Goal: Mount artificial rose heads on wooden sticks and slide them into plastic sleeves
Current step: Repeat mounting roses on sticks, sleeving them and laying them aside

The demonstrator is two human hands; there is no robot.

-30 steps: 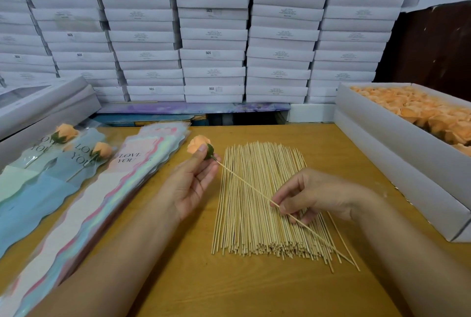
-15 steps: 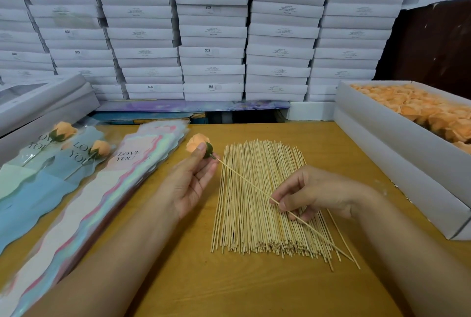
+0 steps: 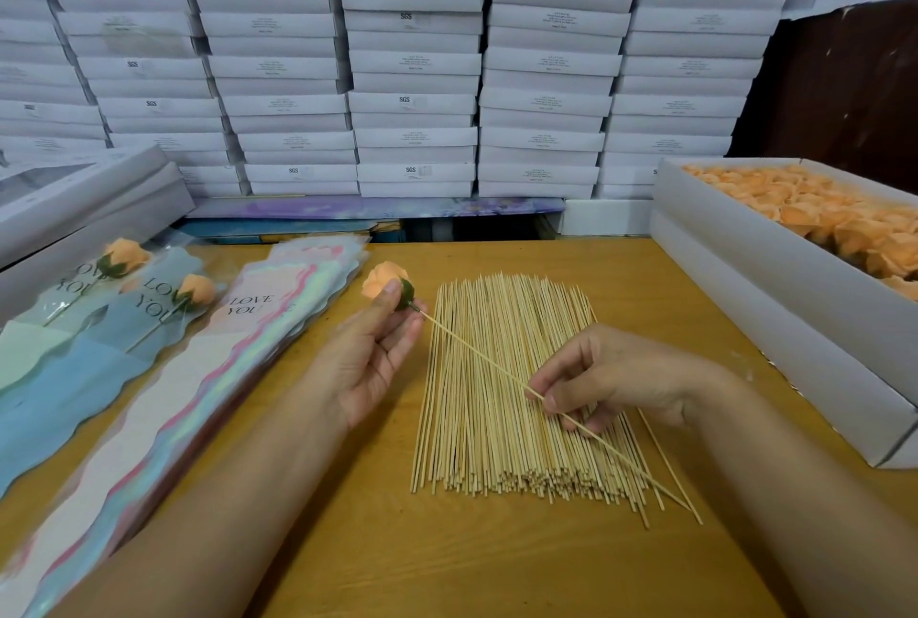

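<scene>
Rose heads [image 3: 814, 215] fill an open box at the right of the surface [image 3: 377, 543], within reach. Sleeves [image 3: 208, 369] lie stacked at left, two finished roses beside them. Sticks [image 3: 501, 384] lie heaped centrally. Left hand [image 3: 370, 359] pinches one rose [image 3: 385, 280]; right hand [image 3: 611, 376] pinches its stick [image 3: 477, 353], apparently pushing it in. Its tip is hidden inside.

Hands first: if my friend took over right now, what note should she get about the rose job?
Left hand holds the rose head; right hand pinches the stick, whose tip meets the rose's green base.
Spare sticks lie piled on the table; more rose heads fill the box on the right; empty sleeves are stacked on the left.
Done: two sleeved roses at far left.
Left: seat this rose, sleeve it, then repeat.
</scene>
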